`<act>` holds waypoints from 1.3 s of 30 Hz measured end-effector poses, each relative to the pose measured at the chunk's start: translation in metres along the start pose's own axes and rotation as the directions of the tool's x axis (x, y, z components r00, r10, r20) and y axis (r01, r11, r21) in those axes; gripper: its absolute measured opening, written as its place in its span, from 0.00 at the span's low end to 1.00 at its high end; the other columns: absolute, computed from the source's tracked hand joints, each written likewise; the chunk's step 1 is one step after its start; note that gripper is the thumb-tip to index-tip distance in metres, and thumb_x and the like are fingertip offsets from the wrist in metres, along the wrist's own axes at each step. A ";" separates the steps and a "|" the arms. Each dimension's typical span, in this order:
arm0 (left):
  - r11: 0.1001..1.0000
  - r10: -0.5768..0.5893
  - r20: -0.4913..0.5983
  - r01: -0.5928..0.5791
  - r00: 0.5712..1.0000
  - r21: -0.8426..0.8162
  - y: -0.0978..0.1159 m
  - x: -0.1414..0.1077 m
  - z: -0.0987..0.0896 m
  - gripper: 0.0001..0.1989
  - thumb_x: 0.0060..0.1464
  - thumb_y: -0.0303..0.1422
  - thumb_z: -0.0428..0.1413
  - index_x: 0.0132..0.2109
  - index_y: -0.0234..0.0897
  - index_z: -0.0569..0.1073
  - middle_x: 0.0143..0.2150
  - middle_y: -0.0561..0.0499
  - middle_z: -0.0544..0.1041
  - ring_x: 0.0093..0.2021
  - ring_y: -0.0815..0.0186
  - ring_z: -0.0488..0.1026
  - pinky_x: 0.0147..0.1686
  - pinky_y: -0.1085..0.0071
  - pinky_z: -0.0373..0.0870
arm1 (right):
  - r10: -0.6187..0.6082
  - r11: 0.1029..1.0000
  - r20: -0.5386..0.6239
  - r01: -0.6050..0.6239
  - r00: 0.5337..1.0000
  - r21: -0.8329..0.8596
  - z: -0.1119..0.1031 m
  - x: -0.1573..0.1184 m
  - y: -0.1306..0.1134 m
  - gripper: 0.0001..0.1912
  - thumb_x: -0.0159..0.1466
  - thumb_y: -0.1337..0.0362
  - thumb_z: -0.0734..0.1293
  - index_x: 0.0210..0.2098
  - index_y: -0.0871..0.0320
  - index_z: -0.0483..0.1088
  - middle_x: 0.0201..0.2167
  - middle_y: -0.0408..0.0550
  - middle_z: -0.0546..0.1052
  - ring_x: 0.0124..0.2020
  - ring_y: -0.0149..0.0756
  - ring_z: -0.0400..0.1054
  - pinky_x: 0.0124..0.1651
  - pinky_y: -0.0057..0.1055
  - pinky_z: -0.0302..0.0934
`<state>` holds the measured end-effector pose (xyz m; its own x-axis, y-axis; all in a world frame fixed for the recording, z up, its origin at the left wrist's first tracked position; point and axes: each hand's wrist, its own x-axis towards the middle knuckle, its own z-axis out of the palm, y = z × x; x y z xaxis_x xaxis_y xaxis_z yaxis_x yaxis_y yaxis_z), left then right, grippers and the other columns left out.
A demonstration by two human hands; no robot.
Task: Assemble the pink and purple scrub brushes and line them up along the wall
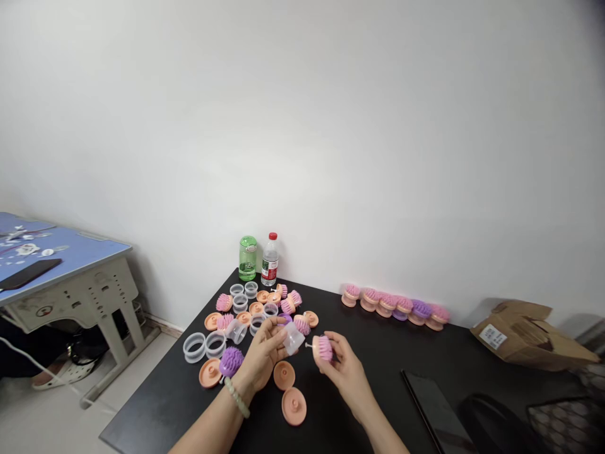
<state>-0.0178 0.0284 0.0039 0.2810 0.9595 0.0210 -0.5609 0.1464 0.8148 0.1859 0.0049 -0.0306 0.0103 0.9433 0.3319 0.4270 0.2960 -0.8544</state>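
left hand (262, 356): i'm gripping a clear cap (293, 338), held at my 12 o'clock
right hand (344, 373): i'm gripping a pink brush (322, 347), its peg facing the cap, just beside it
peach discs (284, 375): two, at 6 o'clock from my hands
purple brush (231, 361): near my left hand, at its 9 o'clock
brush row (394, 307): at my 1 o'clock, along the wall (378, 157)

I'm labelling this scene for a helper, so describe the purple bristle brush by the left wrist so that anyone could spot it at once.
On the black table, find the person's left hand, the one with the pale green bead bracelet. Beside that wrist sits a round purple bristle brush, next to a peach disc; its purple stands out among the mostly pink brushes nearby.
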 end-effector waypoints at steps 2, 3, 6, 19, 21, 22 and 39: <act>0.997 -0.056 0.039 0.058 0.998 -0.059 -0.003 0.000 0.000 0.22 0.48 0.43 0.69 0.46 0.38 0.72 0.38 0.49 0.78 0.39 0.60 0.79 0.41 0.63 0.74 | 0.091 0.955 -0.016 -0.083 0.996 0.284 -0.010 -0.009 -0.008 0.27 0.62 0.52 0.69 0.58 0.55 0.64 0.43 0.51 0.79 0.36 0.41 0.76 0.37 0.38 0.74; 0.995 -0.068 0.056 0.071 0.996 -0.066 -0.004 -0.001 0.001 0.22 0.49 0.43 0.69 0.47 0.38 0.73 0.40 0.48 0.78 0.40 0.60 0.79 0.42 0.63 0.74 | 0.128 0.910 -0.014 -0.112 0.992 0.400 -0.012 -0.013 -0.012 0.29 0.61 0.51 0.71 0.58 0.54 0.65 0.43 0.51 0.79 0.35 0.40 0.75 0.37 0.39 0.74; 0.996 -0.077 0.121 0.082 0.990 -0.029 -0.005 -0.004 0.004 0.22 0.50 0.39 0.69 0.49 0.38 0.75 0.47 0.46 0.77 0.44 0.60 0.78 0.44 0.64 0.74 | 0.146 0.850 -0.014 -0.118 0.989 0.514 -0.013 -0.024 -0.024 0.29 0.59 0.51 0.74 0.55 0.53 0.69 0.43 0.50 0.79 0.35 0.40 0.75 0.40 0.40 0.74; 0.977 -0.211 0.295 0.189 0.932 0.101 0.001 -0.016 0.017 0.24 0.42 0.37 0.73 0.45 0.35 0.75 0.37 0.51 0.75 0.31 0.72 0.71 0.32 0.76 0.66 | -0.043 0.979 -0.082 0.059 0.996 0.197 -0.003 -0.036 -0.023 0.20 0.60 0.58 0.73 0.51 0.54 0.72 0.49 0.54 0.78 0.48 0.46 0.77 0.47 0.34 0.74; 0.976 -0.204 0.301 0.171 0.932 0.132 0.001 -0.017 0.017 0.24 0.42 0.38 0.73 0.44 0.35 0.75 0.35 0.52 0.74 0.30 0.72 0.70 0.30 0.77 0.65 | -0.059 0.987 -0.093 0.072 0.994 0.143 -0.005 -0.037 -0.023 0.21 0.59 0.60 0.73 0.51 0.54 0.73 0.49 0.54 0.79 0.47 0.46 0.77 0.46 0.34 0.74; 0.976 -0.198 0.303 0.160 0.932 0.146 0.001 -0.017 0.016 0.24 0.42 0.38 0.73 0.43 0.34 0.74 0.35 0.52 0.74 0.30 0.72 0.70 0.30 0.77 0.65 | -0.067 0.990 -0.098 0.079 0.993 0.120 -0.005 -0.038 -0.023 0.21 0.59 0.60 0.73 0.51 0.54 0.73 0.50 0.53 0.79 0.47 0.46 0.77 0.46 0.33 0.75; 0.895 -0.327 0.181 0.243 0.928 0.374 -0.014 -0.014 0.013 0.30 0.46 0.59 0.62 0.31 0.35 0.67 0.18 0.55 0.72 0.15 0.73 0.66 0.14 0.80 0.59 | -0.373 0.925 0.005 0.372 0.928 -0.074 -0.017 -0.038 -0.040 0.20 0.58 0.74 0.71 0.47 0.49 0.72 0.47 0.47 0.78 0.48 0.41 0.75 0.49 0.33 0.72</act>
<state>-0.0034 0.0096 0.0000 0.5847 0.7987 -0.1421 -0.1429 0.2739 0.9511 0.1841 -0.0456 -0.0021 -0.1544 0.7659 0.6242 0.4655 0.6136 -0.6378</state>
